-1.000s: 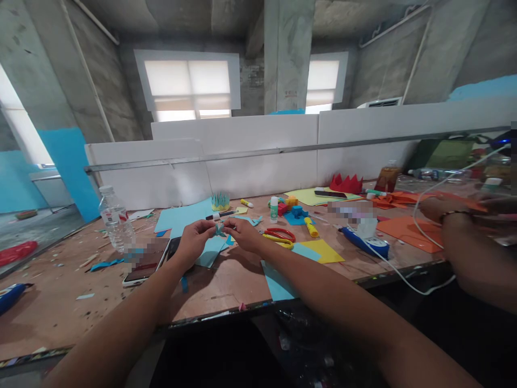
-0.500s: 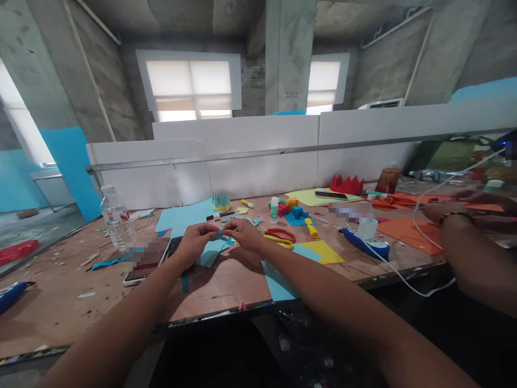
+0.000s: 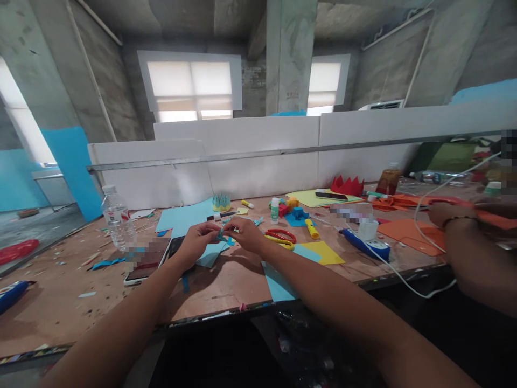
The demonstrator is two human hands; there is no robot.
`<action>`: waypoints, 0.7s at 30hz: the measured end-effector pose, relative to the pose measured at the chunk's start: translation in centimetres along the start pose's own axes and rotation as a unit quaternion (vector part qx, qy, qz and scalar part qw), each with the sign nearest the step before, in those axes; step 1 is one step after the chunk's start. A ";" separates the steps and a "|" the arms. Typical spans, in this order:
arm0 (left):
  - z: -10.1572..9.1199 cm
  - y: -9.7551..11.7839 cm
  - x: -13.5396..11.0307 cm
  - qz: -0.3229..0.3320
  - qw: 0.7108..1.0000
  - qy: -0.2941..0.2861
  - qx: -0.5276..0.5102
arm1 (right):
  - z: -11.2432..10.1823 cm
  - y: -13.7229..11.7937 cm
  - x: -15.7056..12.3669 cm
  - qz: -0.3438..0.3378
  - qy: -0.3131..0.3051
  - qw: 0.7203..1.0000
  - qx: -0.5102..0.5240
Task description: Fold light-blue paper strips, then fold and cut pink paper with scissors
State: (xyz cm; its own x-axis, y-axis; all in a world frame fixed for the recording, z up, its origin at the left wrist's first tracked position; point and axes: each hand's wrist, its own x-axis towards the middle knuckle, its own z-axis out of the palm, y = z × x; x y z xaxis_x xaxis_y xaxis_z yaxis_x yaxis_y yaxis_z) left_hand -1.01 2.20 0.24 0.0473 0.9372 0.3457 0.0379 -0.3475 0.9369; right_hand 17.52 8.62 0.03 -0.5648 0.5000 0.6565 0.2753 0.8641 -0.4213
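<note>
My left hand (image 3: 198,240) and my right hand (image 3: 241,233) meet above the table, fingertips pinched together on a small light-blue paper piece (image 3: 220,235). Most of that piece is covered by the fingers, so its shape is unclear. Beneath my hands lies a light-blue paper sheet (image 3: 211,255). Just right of my right hand rest scissors with red and yellow handles (image 3: 281,237). A small blue-and-yellow paper crown (image 3: 221,203) stands behind my hands. A phone (image 3: 148,261) lies left of my left hand.
A glue stick (image 3: 274,211), a yellow tube (image 3: 312,229) and a blue glue gun (image 3: 367,243) with a white cable lie rightward. A plastic bottle (image 3: 118,218) stands at left. A red paper crown (image 3: 347,185) sits at the back. Another person's hand (image 3: 452,215) works over orange paper (image 3: 412,231).
My hands stay nearly in place, with only slight finger movement at the paper piece. At right, the other person's hand has shifted a little, and red handles now show beside it.
</note>
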 end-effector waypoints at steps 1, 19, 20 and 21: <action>0.0 0.0 0.0 0.000 1.000 -0.002 0.000 | -0.1 -0.1 0.0 -0.005 0.004 1.000 -0.015; -0.6 0.0 0.1 -0.027 0.999 -0.005 -0.033 | -1.1 -0.9 0.5 -0.190 -0.026 0.972 -0.138; -0.6 0.1 0.1 -0.025 0.999 -0.004 -0.035 | -0.9 -0.9 0.5 -0.183 -0.019 0.974 -0.132; -0.6 0.1 0.0 -0.022 0.999 -0.005 -0.038 | -0.8 -0.9 0.5 -0.176 -0.010 0.976 -0.128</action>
State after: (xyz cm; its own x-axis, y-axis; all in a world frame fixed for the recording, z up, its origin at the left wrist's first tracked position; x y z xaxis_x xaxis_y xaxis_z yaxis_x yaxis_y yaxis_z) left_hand -1.57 2.22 0.41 0.0568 0.9507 0.3048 -0.0357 -0.3032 0.9523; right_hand 17.60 8.16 1.28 -0.6742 0.1708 0.7186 0.2451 0.9695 -0.0005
